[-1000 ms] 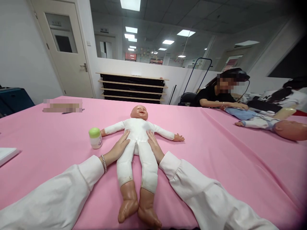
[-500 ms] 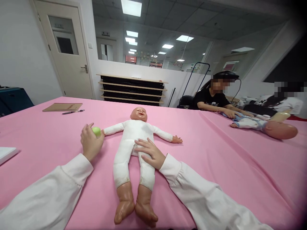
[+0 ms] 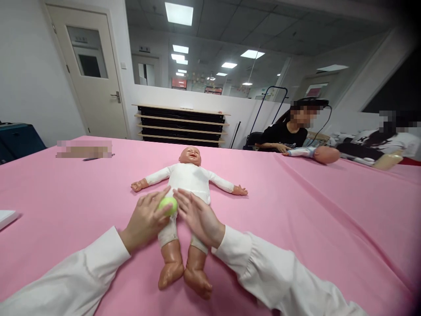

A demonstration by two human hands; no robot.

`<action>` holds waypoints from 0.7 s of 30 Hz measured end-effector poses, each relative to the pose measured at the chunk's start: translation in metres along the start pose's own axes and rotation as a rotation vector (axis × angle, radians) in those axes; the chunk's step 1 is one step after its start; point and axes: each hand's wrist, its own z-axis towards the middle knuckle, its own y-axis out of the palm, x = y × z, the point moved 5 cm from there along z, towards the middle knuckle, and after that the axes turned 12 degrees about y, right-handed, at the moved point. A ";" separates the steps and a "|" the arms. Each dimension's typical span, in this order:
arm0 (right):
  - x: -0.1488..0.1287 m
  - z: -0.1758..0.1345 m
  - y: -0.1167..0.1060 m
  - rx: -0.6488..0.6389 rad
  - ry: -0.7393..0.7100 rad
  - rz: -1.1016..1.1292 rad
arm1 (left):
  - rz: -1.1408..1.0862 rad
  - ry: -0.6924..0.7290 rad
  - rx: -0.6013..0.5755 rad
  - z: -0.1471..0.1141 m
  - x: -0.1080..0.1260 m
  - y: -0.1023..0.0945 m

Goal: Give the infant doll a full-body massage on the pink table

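Observation:
A baby doll with a white cloth body lies on its back on the pink-covered table, head away from me and arms spread. Above its hips my left hand holds a small round light-green ball in its fingers. My right hand is just to the right of the ball, palm turned toward it, fingers stretched out. Whether its fingertips touch the ball I cannot tell. Both hands hide the doll's hips and upper legs; its bare feet point toward me.
The pink tablecloth has folds on the right. At the far right a person handles another doll, with a bottle beside it. A brown notebook and a pen lie far left; a white object sits at the left edge.
My left hand has brought the green ball from beside the doll's hand to over its hips. My right hand has lifted off the doll's thigh and turned. The other doll has moved farther away.

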 end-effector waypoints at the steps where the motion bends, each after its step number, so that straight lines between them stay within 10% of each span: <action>1: 0.009 0.000 0.004 -0.018 0.070 0.109 | 0.040 0.085 -0.037 0.001 0.008 -0.001; 13: 0.024 0.007 -0.012 -0.140 0.312 0.388 | 0.018 0.069 -0.120 0.005 0.015 -0.004; 21: 0.024 0.002 -0.011 -0.181 0.359 0.346 | -0.334 -0.996 0.188 -0.033 -0.060 0.008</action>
